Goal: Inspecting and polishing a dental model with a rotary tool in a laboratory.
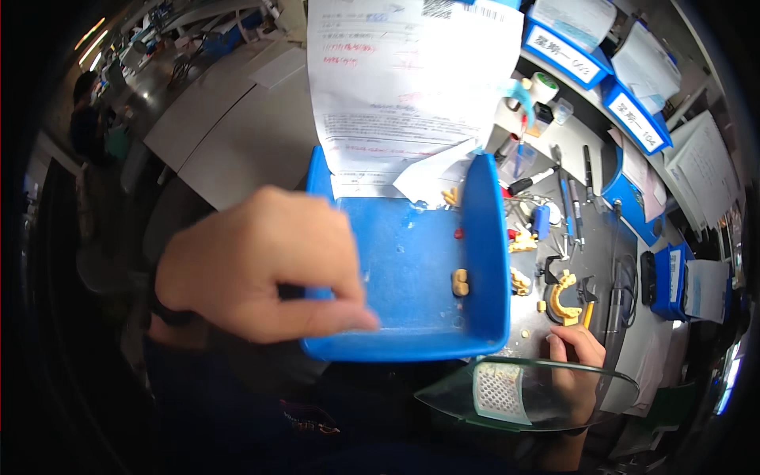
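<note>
My left hand (261, 269), blurred and with a dark band at its wrist, hangs over the left side of a blue plastic bin (485, 261). Its thumb and forefinger come together in a pinch; anything between them is hidden. A tan dental model piece (460, 283) lies inside by the right wall. To the right of the bin, my right hand (579, 348) rests low at the bench, fingers loosely bent and apart, no held thing showing. Just beyond its fingertips lies a yellow horseshoe-shaped dental arch model (563, 302). A clear green-edged panel (554, 392) partly covers this hand.
A printed paper sheet (404, 87) stands at the bin's far end. Pens (575, 210), small model pieces (520, 281) and a blue-handled item (541, 222) crowd the bench to the right. Labelled blue bins (564, 59) line the far right. A person (85, 119) is at far left.
</note>
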Available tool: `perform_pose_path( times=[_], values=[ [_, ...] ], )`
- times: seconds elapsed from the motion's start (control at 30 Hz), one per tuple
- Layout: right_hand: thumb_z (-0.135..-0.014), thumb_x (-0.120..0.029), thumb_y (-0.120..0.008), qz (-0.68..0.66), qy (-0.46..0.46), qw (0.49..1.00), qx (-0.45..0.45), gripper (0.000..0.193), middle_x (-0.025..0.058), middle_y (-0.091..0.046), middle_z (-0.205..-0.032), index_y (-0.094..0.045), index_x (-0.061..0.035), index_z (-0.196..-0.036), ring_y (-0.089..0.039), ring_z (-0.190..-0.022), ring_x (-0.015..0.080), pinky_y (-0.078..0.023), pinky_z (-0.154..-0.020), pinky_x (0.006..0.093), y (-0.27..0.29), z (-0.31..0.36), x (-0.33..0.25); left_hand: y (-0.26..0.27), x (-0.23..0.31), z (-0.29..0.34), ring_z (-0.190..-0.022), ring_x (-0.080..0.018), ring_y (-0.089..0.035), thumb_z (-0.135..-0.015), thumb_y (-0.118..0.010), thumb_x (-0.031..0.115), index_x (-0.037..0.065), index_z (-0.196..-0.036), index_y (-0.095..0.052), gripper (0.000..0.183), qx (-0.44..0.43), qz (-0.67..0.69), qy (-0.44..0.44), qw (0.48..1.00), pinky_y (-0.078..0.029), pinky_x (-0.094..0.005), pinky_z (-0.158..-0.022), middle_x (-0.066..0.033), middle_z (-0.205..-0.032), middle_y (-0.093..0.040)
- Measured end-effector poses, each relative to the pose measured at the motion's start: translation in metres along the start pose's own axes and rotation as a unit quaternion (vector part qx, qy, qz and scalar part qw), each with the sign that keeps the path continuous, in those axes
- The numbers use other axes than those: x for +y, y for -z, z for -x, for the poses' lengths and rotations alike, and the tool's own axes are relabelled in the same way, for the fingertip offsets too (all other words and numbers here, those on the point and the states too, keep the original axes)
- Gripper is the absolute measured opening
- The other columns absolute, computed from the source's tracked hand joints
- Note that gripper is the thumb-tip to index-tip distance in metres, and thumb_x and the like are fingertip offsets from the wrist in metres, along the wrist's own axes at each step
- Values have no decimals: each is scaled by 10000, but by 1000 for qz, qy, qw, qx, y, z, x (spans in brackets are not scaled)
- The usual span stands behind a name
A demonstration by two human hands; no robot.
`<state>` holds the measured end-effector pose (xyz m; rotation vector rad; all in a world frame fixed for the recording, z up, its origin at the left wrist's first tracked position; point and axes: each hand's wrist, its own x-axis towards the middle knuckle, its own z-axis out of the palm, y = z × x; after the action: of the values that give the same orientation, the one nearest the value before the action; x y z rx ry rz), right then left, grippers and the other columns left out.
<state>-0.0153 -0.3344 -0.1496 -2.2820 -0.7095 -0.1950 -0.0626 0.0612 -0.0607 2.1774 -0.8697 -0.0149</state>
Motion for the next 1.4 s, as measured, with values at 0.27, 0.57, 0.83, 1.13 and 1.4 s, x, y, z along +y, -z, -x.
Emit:
perform_pose_path(
  times=[0.27, 0.57, 0.83, 1.13, 1.4],
  values=[
    [-767, 79, -615, 1, -8, 1000, -19, 131, 138, -604, -703, -633, 57, -895, -577, -618, 234, -444, -594, 298, -8, 1, 8, 9, -24, -37, -755, -262, -605, -799, -678, 122, 57, -851, -657, 85, -122, -134, 38, 983, -480, -360, -682, -64, -804, -628],
    [-749, 83, -619, 19, 29, 999, -39, 144, 111, -615, -669, -634, 52, -889, -579, -594, 223, -444, -587, 288, -5, -1, 14, 18, -31, -39, -752, -210, -591, -806, -692, 173, 76, -870, -627, 133, 49, -307, -22, 950, -456, -319, -669, -41, -755, -593],
    [-741, 92, -621, 11, 47, 998, -29, 150, 114, -618, -670, -629, 50, -885, -593, -590, 223, -454, -579, 294, -5, -4, 11, 26, -43, -22, -778, -75, -564, -926, -603, 163, -5, -894, -604, 171, 337, -70, 234, 909, -440, -248, -729, -18, -811, -622],
    [-777, 54, -629, -5, 16, 999, -31, 102, 128, -610, -694, -623, 49, -878, -590, -611, 237, -450, -593, 298, 0, 5, 3, 21, -11, -19, -1056, -150, -569, -982, -460, 269, -38, -1261, -516, 419, 228, 89, 74, 967, -426, -290, -924, -98, -1144, -614],
    [-799, 38, -620, 11, 53, 998, -21, 113, 136, -603, -708, -636, 36, -910, -595, -619, 214, -448, -591, 280, 0, 12, 5, 7, -9, -62, -1067, -230, -598, -879, -481, 116, 10, -1197, -587, 352, 180, -34, -2, 983, -466, -357, -923, -120, -1172, -628]
  ],
)
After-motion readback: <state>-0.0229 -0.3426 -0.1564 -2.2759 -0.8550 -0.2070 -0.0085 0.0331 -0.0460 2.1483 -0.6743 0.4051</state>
